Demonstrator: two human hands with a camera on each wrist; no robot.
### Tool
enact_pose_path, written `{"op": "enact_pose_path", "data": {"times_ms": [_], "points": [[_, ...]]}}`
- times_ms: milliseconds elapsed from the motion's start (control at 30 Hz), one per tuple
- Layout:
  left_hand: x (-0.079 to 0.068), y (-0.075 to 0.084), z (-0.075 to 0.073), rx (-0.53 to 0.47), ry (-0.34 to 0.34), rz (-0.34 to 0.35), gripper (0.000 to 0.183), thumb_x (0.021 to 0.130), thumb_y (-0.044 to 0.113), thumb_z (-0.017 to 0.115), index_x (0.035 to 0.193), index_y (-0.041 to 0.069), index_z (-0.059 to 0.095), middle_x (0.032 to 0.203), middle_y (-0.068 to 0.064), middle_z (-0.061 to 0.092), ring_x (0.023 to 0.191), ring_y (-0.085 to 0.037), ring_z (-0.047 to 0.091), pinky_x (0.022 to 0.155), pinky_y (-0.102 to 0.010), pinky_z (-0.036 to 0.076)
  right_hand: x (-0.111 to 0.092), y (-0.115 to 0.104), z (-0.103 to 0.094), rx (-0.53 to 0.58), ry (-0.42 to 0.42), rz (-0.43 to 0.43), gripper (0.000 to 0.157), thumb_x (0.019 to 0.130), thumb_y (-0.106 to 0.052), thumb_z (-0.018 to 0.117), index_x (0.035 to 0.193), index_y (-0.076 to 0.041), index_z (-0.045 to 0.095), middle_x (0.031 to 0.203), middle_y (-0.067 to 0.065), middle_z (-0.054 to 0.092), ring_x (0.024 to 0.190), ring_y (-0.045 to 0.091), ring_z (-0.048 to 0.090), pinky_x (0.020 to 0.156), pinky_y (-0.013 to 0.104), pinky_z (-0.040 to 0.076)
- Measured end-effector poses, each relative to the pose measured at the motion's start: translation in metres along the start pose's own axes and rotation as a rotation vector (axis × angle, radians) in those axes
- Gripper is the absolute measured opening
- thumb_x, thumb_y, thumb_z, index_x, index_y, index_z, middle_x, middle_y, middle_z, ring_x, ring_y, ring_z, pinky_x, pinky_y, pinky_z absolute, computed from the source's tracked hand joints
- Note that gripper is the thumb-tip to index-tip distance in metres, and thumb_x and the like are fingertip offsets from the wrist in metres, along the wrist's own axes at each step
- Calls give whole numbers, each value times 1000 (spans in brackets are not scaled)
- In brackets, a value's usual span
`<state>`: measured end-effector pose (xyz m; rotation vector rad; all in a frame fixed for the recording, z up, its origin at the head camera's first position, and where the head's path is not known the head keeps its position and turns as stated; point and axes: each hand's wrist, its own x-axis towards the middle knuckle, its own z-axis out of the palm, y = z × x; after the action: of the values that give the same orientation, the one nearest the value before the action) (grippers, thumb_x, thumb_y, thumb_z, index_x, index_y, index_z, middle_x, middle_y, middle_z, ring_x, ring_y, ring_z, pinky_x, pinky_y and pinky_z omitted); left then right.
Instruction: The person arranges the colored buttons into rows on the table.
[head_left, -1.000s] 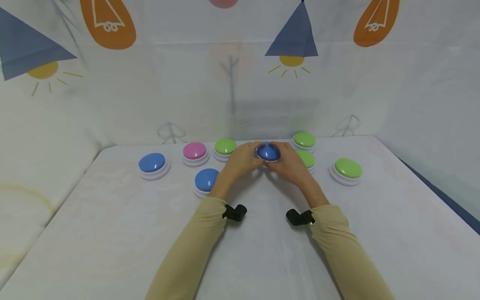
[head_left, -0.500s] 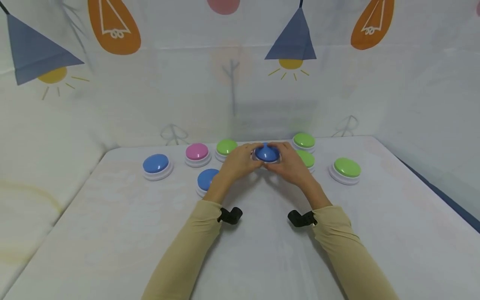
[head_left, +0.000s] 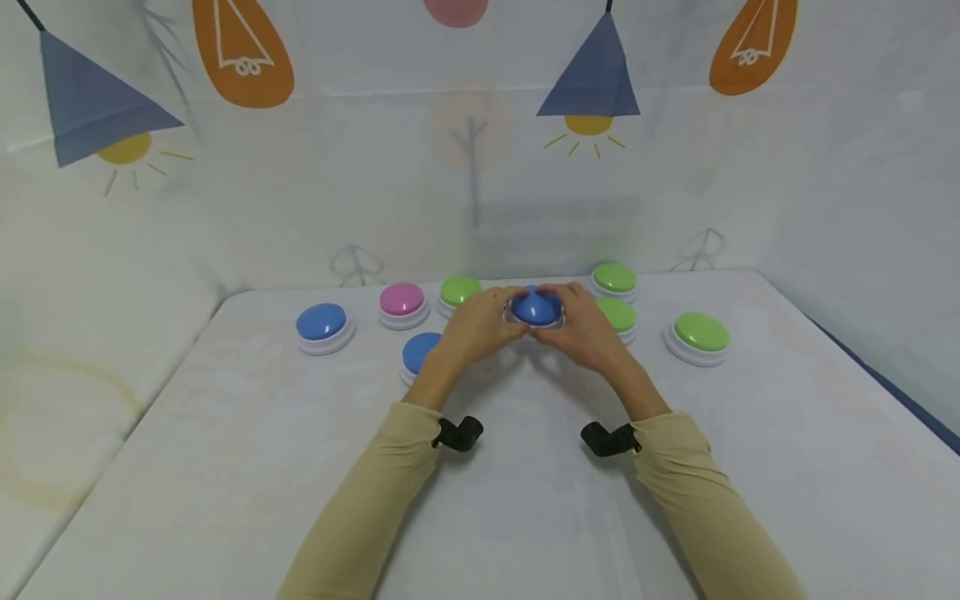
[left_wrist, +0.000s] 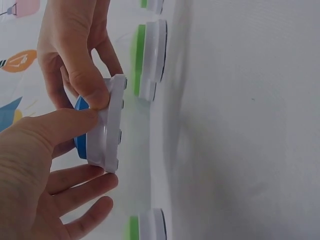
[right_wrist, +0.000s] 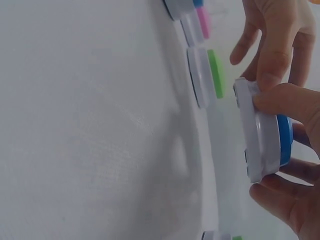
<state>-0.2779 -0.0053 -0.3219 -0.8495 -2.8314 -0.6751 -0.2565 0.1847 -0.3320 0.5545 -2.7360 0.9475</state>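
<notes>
Raised off the table (head_left: pixel 525 517), a blue-topped button (head_left: pixel 536 308) is pinched between thumbs and fingers of the left hand (head_left: pixel 480 323) and right hand (head_left: pixel 581 329) — its rim partly hidden. The left arm (head_left: pixel 360 500) covers part of another blue button (head_left: pixel 418 353); each hand overlaps a green one.

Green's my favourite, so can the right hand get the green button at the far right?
Probably not as things stand: the right hand is holding a blue button with the left hand. If it let go, the way to that green button looks free.
</notes>
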Motion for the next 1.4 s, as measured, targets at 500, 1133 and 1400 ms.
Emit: {"op": "enact_pose_path", "data": {"times_ms": [500, 1133, 1400], "points": [[-18, 0, -8, -53, -10, -34, 58, 87, 36, 75, 138, 17, 56, 130, -6, 63, 114, -20, 60, 94, -37, 51, -9, -17, 1, 0, -76, 61, 65, 85, -16, 78, 139, -1, 47, 134, 24, 44, 123, 41, 50, 103, 57, 44], [-43, -7, -6, -52, -66, -29, 58, 86, 37, 77, 136, 15, 57, 122, -6, 66, 107, -20, 63, 91, -35, 52, -23, -27, 12, 2, -149, 21, 62, 84, -16, 79, 136, -2, 50, 127, 25, 48, 117, 40, 54, 101, 55, 46], [-47, -7, -3, -29, -84, -32, 59, 85, 38, 77, 135, 14, 57, 120, -7, 67, 106, -21, 63, 91, -36, 52, -25, -28, 16, 14, -184, 31, 62, 83, -15, 78, 137, -2, 49, 127, 25, 49, 119, 42, 53, 102, 56, 44]]}}
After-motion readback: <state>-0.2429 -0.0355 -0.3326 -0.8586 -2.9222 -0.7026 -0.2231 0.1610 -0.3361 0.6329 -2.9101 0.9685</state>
